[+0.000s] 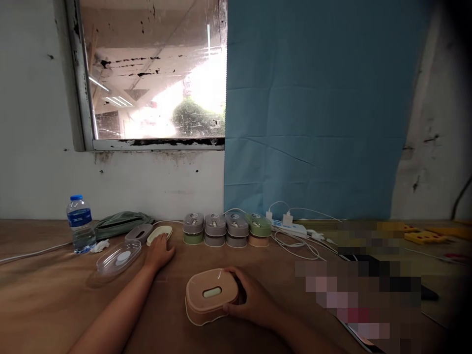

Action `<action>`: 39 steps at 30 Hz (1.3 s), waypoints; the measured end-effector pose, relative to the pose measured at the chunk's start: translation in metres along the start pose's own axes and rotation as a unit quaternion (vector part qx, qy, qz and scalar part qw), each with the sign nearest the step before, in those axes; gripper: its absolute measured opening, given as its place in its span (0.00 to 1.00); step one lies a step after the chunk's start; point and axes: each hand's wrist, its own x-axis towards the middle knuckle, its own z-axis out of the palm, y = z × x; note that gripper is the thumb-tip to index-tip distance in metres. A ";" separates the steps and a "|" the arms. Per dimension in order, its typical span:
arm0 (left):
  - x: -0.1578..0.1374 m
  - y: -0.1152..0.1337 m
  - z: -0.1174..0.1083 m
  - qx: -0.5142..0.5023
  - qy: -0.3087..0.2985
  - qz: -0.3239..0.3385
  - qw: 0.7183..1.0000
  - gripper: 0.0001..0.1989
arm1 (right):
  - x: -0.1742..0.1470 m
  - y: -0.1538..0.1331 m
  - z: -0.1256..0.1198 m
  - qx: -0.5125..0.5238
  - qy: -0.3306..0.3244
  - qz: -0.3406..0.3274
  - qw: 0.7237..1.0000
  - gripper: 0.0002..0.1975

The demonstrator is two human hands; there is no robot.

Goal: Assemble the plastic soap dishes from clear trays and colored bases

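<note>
A peach oval plastic box (206,300) with a cream bar in its top slot sits on the brown table in front of me. My right hand (250,297) grips its right end, thumb low and fingers on the far side. Farther off to the left, my left hand (161,251) has its fingers on a cream oval lid (155,232), which they partly cover. Beside that lid lies a grey oval lid (138,233). A clear oval plastic cover (110,260) rests nearer, with a white round spot on it.
Several stacked grey, green and peach boxes (225,231) line the wall. A water bottle (80,226), a crumpled tissue (100,246) and a green pouch (120,223) stand at the left. Right of the boxes lies a power strip (291,227) with chargers and loose white cables (302,248).
</note>
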 end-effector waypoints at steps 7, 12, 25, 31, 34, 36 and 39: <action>0.025 0.000 0.015 -0.007 -0.028 -0.026 0.999 0.16 | 0.001 0.001 0.000 0.000 0.002 0.012 1.000 0.34; 0.024 0.000 0.017 0.004 -0.023 -0.013 1.000 0.18 | 0.001 -0.003 -0.001 0.006 0.005 0.021 1.000 0.34; 0.029 -0.017 0.014 0.197 0.068 -0.183 0.961 0.35 | 0.001 0.003 0.002 0.010 0.004 0.027 1.000 0.35; 0.028 -0.016 0.013 0.205 0.074 -0.160 0.963 0.36 | 0.001 0.002 0.001 0.019 0.002 0.026 0.999 0.34; 0.026 -0.014 0.009 0.197 0.078 -0.136 0.968 0.34 | 0.002 0.003 0.002 0.018 0.007 0.026 0.999 0.35; 0.024 -0.012 0.006 0.189 0.082 -0.132 0.970 0.34 | 0.002 0.004 0.002 0.020 0.007 0.024 0.999 0.35; 0.022 -0.008 0.002 0.157 0.075 -0.078 0.982 0.32 | 0.002 0.005 0.002 0.025 0.005 0.023 0.999 0.35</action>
